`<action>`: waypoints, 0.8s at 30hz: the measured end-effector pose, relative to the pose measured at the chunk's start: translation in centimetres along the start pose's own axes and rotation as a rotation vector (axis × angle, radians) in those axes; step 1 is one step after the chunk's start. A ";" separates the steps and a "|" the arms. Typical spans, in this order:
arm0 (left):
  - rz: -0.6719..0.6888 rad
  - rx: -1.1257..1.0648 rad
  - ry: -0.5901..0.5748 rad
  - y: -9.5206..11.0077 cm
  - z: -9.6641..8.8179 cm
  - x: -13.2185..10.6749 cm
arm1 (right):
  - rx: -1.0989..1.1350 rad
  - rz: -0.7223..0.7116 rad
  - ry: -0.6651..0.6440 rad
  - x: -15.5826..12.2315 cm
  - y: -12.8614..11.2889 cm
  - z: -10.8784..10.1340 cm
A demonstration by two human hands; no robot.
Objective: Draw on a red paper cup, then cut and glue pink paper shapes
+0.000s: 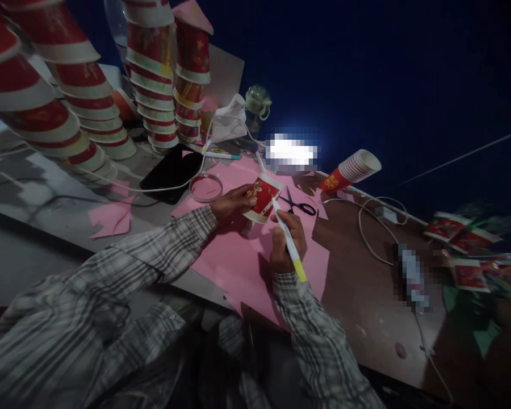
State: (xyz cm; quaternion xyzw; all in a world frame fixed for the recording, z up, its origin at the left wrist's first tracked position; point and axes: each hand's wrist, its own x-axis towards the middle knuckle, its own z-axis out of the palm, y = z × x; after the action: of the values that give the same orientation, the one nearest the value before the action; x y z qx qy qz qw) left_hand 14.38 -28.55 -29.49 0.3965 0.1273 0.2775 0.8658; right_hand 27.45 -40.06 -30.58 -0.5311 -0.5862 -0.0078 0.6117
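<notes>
My left hand point(232, 203) grips a red and white paper cup point(262, 196) and holds it mouth down on a pink paper sheet point(247, 255). My right hand point(287, 241) is closed on a white pen with a yellow end point(288, 241). The pen's tip touches the cup's rim on its right side. Black-handled scissors point(300, 205) lie on the pink sheet just beyond the cup.
Tall stacks of red paper cups point(153, 74) stand at the back left. A roll of clear tape point(205, 187), a black phone point(170, 170) with a white cable, another pen point(221, 154) and a lying stack of cups point(351, 170) surround the sheet. More cups point(460, 244) lie at the right.
</notes>
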 end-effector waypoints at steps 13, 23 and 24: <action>0.005 0.016 -0.052 0.4 0.2 -0.2 | -0.030 0.054 0.026 -0.2 0.0 0.0; 0.016 -0.060 -0.018 0.6 0.3 -0.1 | 0.006 0.038 0.004 -0.4 -0.2 0.1; 0.013 -0.075 -0.016 0.6 0.2 0.0 | 0.007 0.026 0.000 -0.4 -0.2 0.1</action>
State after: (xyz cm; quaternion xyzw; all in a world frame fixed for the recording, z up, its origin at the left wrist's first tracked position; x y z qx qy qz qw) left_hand 14.24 -28.37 -28.91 0.3666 0.1074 0.2845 0.8793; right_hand 27.16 -40.34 -30.76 -0.5366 -0.5794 0.0021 0.6134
